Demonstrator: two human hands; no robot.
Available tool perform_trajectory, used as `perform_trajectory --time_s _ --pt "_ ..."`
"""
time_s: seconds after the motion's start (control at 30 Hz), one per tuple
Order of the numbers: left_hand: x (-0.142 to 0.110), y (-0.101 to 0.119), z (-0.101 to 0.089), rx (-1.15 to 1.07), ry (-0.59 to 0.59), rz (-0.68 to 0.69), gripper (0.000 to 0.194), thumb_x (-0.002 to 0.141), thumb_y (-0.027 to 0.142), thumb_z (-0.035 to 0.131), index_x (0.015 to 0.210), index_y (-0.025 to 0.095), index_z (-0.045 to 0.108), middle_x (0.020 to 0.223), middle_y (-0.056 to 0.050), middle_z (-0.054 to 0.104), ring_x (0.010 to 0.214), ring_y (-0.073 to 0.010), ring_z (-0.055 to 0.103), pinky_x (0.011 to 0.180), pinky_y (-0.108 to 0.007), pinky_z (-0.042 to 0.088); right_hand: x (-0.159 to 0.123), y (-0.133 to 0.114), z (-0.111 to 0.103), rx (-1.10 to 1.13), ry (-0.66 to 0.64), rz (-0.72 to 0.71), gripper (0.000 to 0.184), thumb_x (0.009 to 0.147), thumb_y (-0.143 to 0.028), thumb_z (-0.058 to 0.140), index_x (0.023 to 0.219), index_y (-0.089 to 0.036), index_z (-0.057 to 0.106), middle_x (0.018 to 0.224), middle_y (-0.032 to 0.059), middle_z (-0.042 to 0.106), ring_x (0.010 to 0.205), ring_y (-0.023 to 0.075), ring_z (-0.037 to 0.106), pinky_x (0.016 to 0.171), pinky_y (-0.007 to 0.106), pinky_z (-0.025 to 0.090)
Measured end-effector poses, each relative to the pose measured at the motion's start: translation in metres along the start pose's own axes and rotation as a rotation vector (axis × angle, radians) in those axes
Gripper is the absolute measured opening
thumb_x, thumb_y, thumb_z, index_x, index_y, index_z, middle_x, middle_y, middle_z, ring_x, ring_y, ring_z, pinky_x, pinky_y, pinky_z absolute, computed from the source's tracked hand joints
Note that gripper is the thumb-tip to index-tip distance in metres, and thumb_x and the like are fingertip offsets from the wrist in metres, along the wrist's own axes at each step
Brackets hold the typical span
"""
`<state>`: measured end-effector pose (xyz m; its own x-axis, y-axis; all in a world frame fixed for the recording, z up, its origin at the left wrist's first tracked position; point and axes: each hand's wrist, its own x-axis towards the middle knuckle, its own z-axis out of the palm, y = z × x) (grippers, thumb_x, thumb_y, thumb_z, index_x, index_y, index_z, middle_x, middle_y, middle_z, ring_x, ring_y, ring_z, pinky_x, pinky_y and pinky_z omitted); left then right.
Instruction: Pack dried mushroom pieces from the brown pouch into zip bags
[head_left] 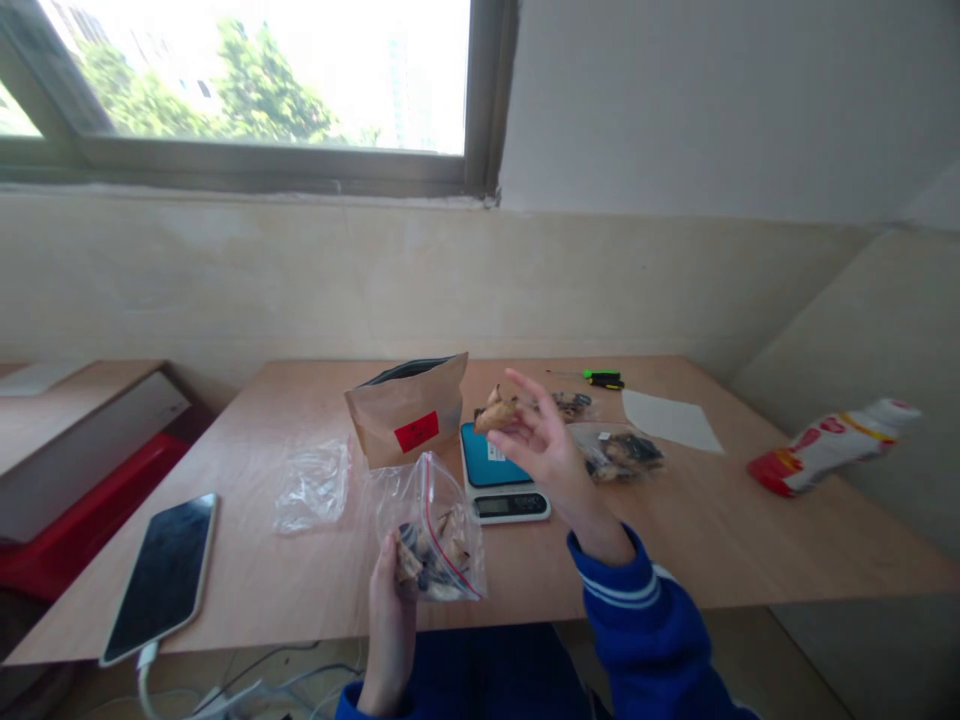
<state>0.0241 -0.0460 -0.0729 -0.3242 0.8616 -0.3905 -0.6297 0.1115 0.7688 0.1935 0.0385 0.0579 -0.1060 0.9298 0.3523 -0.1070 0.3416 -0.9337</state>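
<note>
My left hand point(394, 590) grips the bottom of a clear zip bag point(429, 525) with a red seal line, part filled with dark and pale dried pieces. My right hand point(546, 450) is raised over the small scale point(499, 478) with a blue top, pinching a tan dried piece point(495, 413) between thumb and fingers, the other fingers spread. A brown paper pouch point(409, 412) with a red label stands open just behind the zip bag.
An empty clear bag point(313, 485) lies left of the pouch. Two filled clear bags point(619, 452) rest right of the scale. A phone point(163, 572) on a cable sits at the left edge. A white sheet point(670, 420), a green-handled tool point(602, 379) and a red-white packet point(829, 445) lie further right.
</note>
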Motion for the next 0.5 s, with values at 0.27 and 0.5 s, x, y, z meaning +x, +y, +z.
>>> perform_trajectory --time_s 0.27,0.5 --pt "0.01 0.005 -0.017 0.007 0.024 -0.004 0.051 0.067 0.06 0.069 0.097 0.02 0.072 0.106 -0.007 0.074 0.118 -0.0295 0.06 0.106 -0.046 0.044 0.114 -0.014 0.029 -0.265 -0.376 -0.255 0.047 0.078 -0.019 0.066 0.123 -0.027 0.058 0.097 -0.0032 0.069 0.088 0.0114 0.068 0.083 0.027 0.056" --pt "0.022 0.009 -0.033 -0.048 0.028 -0.027 0.048 0.063 0.059 0.073 0.091 0.02 0.075 0.101 -0.007 0.075 0.119 -0.0315 0.059 0.105 -0.047 0.044 0.124 -0.021 0.033 -0.507 -0.587 -0.264 0.042 0.079 -0.013 0.062 0.121 -0.021 0.06 0.091 -0.0014 0.067 0.077 0.0105 0.062 0.072 0.024 0.053"
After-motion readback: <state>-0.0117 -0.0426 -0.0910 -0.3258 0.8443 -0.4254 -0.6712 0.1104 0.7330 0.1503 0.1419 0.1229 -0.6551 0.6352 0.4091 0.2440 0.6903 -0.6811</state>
